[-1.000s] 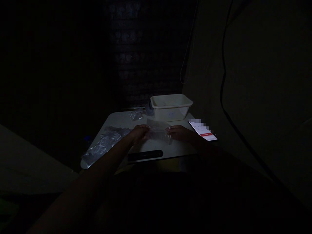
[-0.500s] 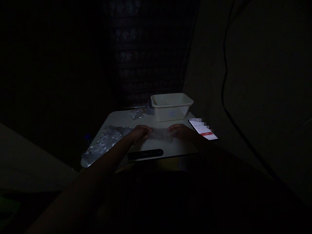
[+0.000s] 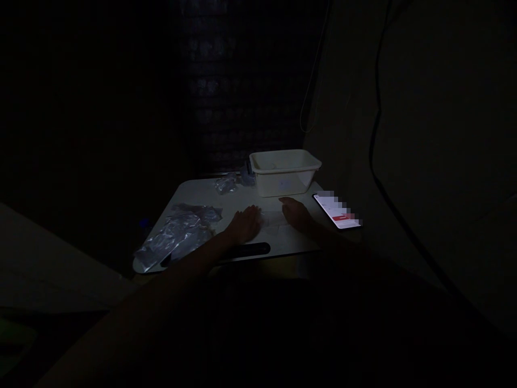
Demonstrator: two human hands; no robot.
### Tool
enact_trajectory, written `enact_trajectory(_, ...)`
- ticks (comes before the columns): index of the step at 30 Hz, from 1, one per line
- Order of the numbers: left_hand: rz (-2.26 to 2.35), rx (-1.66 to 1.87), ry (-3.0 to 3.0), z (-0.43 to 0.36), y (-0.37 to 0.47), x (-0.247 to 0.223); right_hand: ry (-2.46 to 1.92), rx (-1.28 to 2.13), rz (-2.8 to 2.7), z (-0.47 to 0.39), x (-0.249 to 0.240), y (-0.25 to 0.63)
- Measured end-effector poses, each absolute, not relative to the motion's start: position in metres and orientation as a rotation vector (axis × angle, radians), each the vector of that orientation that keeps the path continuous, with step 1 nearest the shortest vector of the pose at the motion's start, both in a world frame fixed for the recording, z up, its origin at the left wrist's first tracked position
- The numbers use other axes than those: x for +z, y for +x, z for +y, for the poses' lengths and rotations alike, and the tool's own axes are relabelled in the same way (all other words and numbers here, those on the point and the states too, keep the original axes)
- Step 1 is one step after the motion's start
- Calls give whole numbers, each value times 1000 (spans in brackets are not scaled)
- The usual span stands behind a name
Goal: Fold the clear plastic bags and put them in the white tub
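A clear plastic bag [image 3: 272, 220] lies on the white tabletop [image 3: 238, 202], its outline faint in the dark. On its left edge rests my left hand [image 3: 245, 223], palm down, fingers stretched out flat. At the bag's right side is my right hand [image 3: 298, 214], with its fingers extended toward the left and lying low over the plastic. Their exact contact with the bag is hard to see. A loose pile of clear plastic bags [image 3: 177, 234] spreads over the table's left side, beside my left forearm.
Behind the hands stands a cream plastic tub [image 3: 283, 183]. Crumpled clear plastic [image 3: 226, 184] lies to its left, near the back edge. A lit phone [image 3: 338, 211] sits at the right edge. A dark slot [image 3: 252, 249] runs along the table's front. A cable [image 3: 376, 134] hangs on the right wall.
The plastic bag, held up between both hands before, now lies flat on the table. My left hand has moved right and flattened onto it; the right hand's fingers have loosened.
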State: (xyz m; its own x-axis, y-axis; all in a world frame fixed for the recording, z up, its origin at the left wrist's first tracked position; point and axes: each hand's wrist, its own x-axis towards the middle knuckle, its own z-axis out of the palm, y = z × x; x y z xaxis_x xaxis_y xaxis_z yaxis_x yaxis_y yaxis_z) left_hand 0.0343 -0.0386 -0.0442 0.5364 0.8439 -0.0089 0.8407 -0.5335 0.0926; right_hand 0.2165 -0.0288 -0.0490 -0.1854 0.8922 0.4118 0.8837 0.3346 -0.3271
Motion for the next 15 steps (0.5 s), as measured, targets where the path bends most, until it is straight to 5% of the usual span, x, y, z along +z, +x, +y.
enact_trajectory(15, 1518, -193, 2807, -45, 40, -59, -1577, -87, -2535, -45, -71, 172)
